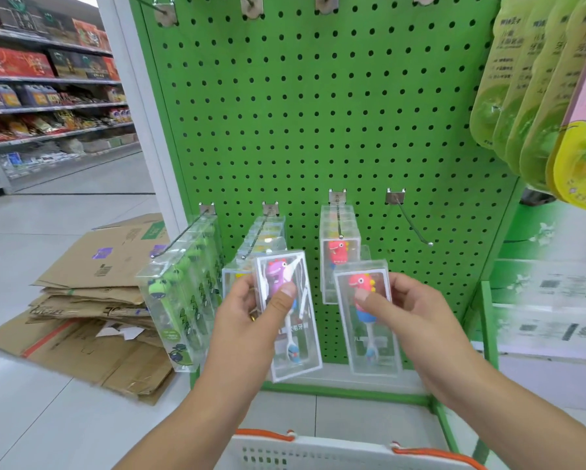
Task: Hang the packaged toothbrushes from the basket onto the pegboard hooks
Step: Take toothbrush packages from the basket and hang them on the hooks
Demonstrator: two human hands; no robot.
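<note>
Our left hand (250, 300) grips a clear purple toothbrush box (286, 313); at three o'clock, our right hand (410, 310) pinches a red one (367, 313).

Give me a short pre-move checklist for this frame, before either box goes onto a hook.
1. Left hand holds the purple toothbrush box: ok.
2. Right hand holds the red toothbrush box: ok.
3. Hook with red boxes has its tip free: ok.
4. Empty hook at the right free for purple: ok.
5. Hang holes on both held boxes visible: cannot tell.
6. Basket below, out of the hands' way: ok.
</note>
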